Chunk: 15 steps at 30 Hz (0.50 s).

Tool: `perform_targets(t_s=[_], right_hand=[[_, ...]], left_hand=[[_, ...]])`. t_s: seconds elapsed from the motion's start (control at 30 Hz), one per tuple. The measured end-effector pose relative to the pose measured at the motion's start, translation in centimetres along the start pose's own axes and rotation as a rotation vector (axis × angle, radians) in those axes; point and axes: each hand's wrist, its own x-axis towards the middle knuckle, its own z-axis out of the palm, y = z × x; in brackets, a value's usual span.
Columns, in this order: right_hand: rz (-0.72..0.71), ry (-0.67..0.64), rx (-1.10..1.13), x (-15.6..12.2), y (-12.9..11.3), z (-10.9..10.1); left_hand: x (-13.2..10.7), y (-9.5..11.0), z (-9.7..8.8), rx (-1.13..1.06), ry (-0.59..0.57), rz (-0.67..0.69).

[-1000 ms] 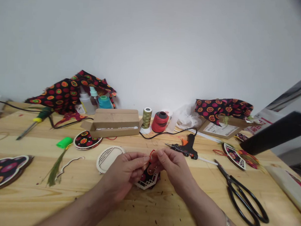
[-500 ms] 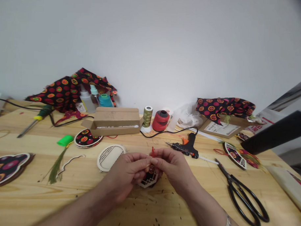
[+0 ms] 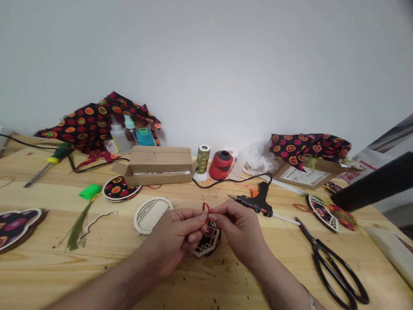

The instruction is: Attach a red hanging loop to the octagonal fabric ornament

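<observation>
Both hands meet at the middle of the table over a small lattice-framed ornament [image 3: 206, 243] with dark patterned fabric inside. My left hand [image 3: 180, 231] is closed, thumb and forefinger pinching a red cord [image 3: 206, 206]. Just beside it my right hand [image 3: 236, 224] pinches the same cord near its lower part. A loop of the cord sticks up above the fingertips; the part between the fingers is hidden. Below the hands hangs or rests the ornament, its upper left covered by my left fingers. Left of them lies a round pale wooden frame [image 3: 152, 215].
Black scissors [image 3: 334, 263] and a glue gun [image 3: 255, 202] lie to the right. A cardboard box [image 3: 160, 167], a gold thread spool [image 3: 202, 161] and a red thread spool [image 3: 221, 165] stand behind. A green tassel [image 3: 79, 227] and a screwdriver [image 3: 50, 165] lie left.
The red cord now shows as an open loop above the fingers, where it was a small bunched tip. My fingertips have separated slightly, and more of the ornament is visible.
</observation>
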Motion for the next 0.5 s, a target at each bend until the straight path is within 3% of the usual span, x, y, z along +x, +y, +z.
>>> perform_targets(t_s=[0.1, 0.2, 0.5], right_hand=[[-0.221, 0.036, -0.222, -0.21, 0.03, -0.17], [-0.356, 0.049, -0.367, -0.40, 0.00, -0.24], [-0.477, 0.046, -0.528, -0.66, 0.17, -0.22]], left_hand=[[0.04, 0.06, 0.00, -0.017, -0.012, -0.014], [0.03, 0.12, 0.05, -0.027, -0.019, -0.017], [-0.09, 0.11, -0.02, 0.048, -0.005, 0.001]])
